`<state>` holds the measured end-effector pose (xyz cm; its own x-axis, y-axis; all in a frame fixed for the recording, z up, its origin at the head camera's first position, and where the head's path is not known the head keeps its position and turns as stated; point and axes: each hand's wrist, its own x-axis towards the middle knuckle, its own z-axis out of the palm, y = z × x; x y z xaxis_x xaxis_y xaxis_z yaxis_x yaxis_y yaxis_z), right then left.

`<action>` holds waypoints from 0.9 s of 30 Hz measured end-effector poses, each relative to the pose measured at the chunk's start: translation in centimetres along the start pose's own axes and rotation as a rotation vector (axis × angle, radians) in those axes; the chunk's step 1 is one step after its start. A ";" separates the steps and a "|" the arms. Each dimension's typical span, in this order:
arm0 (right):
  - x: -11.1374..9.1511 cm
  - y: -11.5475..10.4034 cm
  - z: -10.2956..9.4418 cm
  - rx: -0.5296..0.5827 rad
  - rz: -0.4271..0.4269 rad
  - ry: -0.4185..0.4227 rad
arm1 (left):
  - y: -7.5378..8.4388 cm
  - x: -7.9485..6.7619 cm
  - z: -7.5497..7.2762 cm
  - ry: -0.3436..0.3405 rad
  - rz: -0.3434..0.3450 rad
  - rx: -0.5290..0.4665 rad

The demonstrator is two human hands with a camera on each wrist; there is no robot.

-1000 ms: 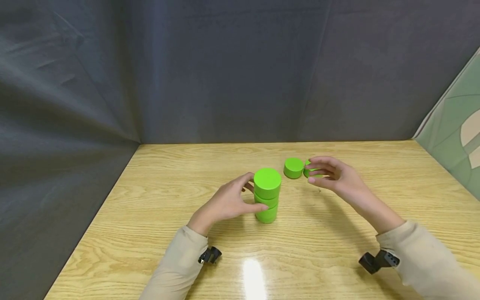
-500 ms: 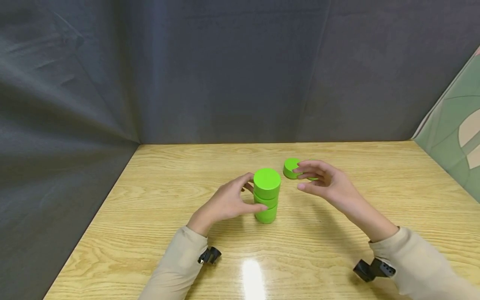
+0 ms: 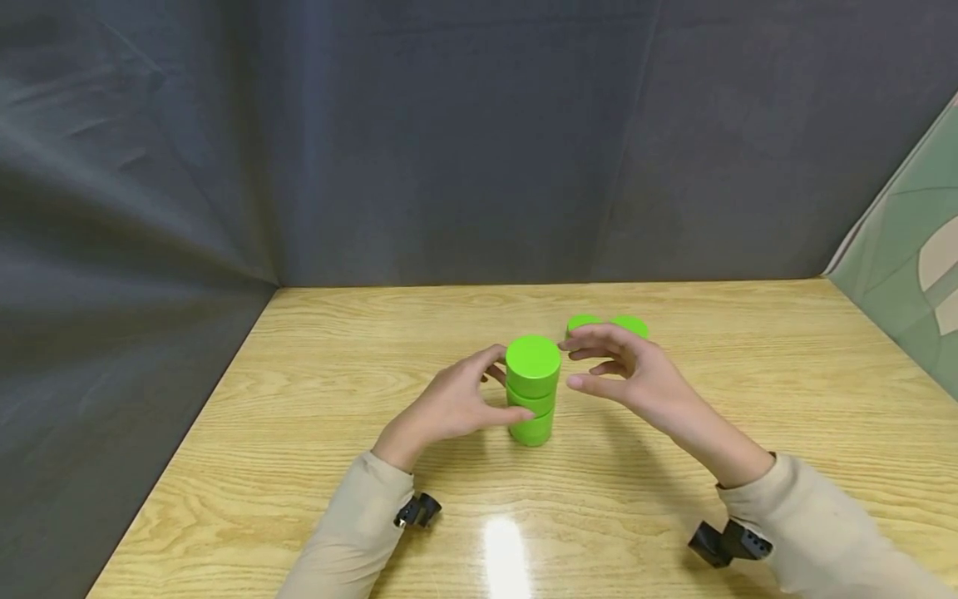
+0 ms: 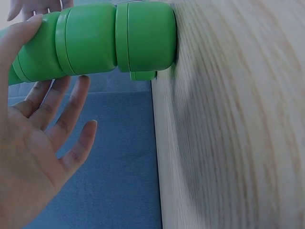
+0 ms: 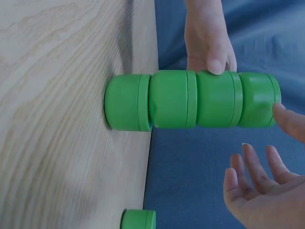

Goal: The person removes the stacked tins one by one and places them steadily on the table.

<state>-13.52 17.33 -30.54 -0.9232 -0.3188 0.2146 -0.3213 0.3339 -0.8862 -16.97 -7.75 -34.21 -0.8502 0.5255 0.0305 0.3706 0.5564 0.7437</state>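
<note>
Four stacked green jars (image 3: 533, 387), clasped by your left hand (image 3: 452, 406), stand beside your right hand (image 3: 636, 374), fingers apart (two more jars (image 3: 631, 324) beyond them).

We see bright head view, white glare (image 3: 506, 557) on near tabletop (image 3: 584, 541), soft shadow (image 3: 632, 441) beneath right hand (image 3: 624, 370). We find wrist views dimmer, bluish; tabletop grain softened in left.

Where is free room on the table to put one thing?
Bare wood shows between the left hand and the dark curtain at left, and right of the right hand. Crowded: between both hands, around the stack; behind the right hand, at two green containers.
</note>
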 end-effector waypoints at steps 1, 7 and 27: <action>0.0 -0.1 0.1 -0.005 0.000 -0.001 | 0.0 0.0 0.0 0.001 0.001 -0.001; 0.2 -0.6 0.7 -0.017 0.012 -0.027 | -0.1 -0.2 -0.1 -0.003 0.009 -0.012; 0.8 -1.3 2.1 -0.055 0.016 -0.053 | -0.1 -0.6 -0.1 -0.004 0.005 -0.017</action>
<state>-13.40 14.84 -30.11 -0.9164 -0.3591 0.1769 -0.3187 0.3872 -0.8652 -16.53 -8.22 -34.25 -0.8470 0.5306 0.0312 0.3681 0.5433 0.7545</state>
